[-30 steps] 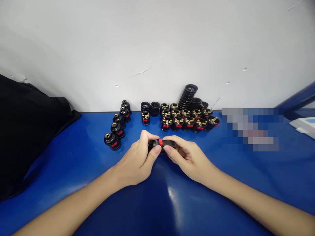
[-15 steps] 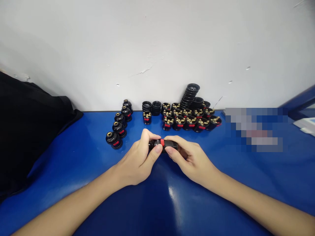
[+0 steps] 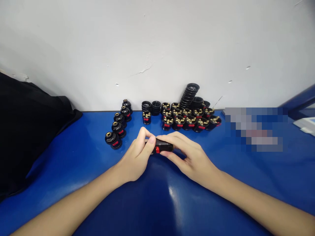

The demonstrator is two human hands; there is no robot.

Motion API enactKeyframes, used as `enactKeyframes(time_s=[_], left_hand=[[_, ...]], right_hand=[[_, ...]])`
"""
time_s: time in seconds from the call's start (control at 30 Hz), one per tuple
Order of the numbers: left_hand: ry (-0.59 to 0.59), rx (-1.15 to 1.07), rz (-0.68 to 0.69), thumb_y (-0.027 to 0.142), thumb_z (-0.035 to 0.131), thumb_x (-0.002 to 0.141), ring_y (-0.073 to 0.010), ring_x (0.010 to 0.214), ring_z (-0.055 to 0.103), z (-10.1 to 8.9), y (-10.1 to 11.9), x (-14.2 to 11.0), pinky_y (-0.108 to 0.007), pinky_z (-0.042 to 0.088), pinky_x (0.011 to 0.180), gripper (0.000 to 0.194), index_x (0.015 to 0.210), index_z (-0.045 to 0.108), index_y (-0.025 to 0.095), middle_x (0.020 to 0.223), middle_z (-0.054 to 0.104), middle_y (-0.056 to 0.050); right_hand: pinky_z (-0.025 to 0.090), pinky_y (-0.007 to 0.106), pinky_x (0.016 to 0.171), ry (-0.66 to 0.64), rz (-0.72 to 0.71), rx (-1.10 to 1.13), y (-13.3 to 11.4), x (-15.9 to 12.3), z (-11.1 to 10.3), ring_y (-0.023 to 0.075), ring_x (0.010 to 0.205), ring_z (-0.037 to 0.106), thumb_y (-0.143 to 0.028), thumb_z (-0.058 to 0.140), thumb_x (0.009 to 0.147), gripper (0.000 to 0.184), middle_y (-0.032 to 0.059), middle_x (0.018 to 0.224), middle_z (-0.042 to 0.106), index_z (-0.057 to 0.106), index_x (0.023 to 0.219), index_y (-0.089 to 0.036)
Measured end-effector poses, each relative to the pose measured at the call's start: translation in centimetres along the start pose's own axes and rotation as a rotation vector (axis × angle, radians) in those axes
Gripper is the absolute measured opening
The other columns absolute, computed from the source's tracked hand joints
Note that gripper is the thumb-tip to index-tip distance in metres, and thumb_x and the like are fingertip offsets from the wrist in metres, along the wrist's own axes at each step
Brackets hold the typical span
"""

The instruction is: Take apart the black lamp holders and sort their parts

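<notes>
A black lamp socket [image 3: 164, 145] with a red switch tab lies sideways between my two hands above the blue table. My left hand [image 3: 140, 155] is closed around its left end, with the thumb over the top; that end is mostly hidden by the fingers. At the other end, my right hand [image 3: 188, 152] grips the body between fingers and thumb. Beyond my left hand stands a slanting row of capped black sockets [image 3: 113, 140] with brass threaded holes on top. Behind my hands, several open socket bodies [image 3: 190, 122] show brass contacts and red tabs.
A leaning stack of black rings [image 3: 189, 95] stands near the white wall [image 3: 157, 49]. Black cloth [image 3: 27, 131] covers the left of the blue table [image 3: 123, 213]. A blurred-out patch [image 3: 256, 131] lies at right, near a white object [image 3: 305, 126] at the edge.
The socket has turned in my hands: its red tab has moved from the upper side to the lower. My left thumb has shifted up and left over it.
</notes>
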State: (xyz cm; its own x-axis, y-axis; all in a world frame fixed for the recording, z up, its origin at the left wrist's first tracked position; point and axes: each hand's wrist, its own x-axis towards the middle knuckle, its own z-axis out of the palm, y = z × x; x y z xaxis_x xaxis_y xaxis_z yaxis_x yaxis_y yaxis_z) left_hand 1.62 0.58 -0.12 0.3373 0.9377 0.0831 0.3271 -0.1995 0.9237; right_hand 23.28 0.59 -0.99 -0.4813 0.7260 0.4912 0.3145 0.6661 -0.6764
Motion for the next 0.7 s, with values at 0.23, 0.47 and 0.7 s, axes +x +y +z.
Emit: enactKeyframes(time_s=[0.23,0.47,0.7], left_hand=[[0.000,0.093,0.179,0.047,0.044,0.112,-0.0184,0.085,0.066,-0.1,-0.7,-0.1,-0.033,0.050,0.076,0.026,0.121,0.043,0.024,0.100,0.066,-0.003],[-0.030,0.134,0.197,0.045,0.042,0.113,-0.0155,0.070,0.063,-0.1,-0.5,-0.1,-0.029,0.046,0.064,0.024,0.121,0.044,0.023,0.086,0.066,0.001],[0.024,0.088,0.251,0.039,0.049,0.112,-0.0156,0.076,0.069,0.0,-0.6,0.1,-0.028,0.053,0.068,0.020,0.124,0.045,0.023,0.090,0.069,-0.001]], right_hand=[[0.064,0.030,0.073,0.002,0.211,0.264,0.7,-0.3,0.9,0.0169,0.087,0.075,-0.032,0.066,0.105,0.045,0.0053,0.110,0.070,0.049,0.147,-0.028],[0.061,0.024,0.065,-0.046,0.265,0.408,1.0,-0.7,1.0,0.0102,0.068,0.068,-0.030,0.060,0.109,0.029,-0.0025,0.090,0.064,0.055,0.138,-0.032],[0.064,0.033,0.099,0.050,0.145,0.611,1.0,-0.2,1.1,0.0172,0.115,0.071,-0.017,0.065,0.104,0.030,0.0052,0.131,0.059,0.064,0.130,-0.032]])
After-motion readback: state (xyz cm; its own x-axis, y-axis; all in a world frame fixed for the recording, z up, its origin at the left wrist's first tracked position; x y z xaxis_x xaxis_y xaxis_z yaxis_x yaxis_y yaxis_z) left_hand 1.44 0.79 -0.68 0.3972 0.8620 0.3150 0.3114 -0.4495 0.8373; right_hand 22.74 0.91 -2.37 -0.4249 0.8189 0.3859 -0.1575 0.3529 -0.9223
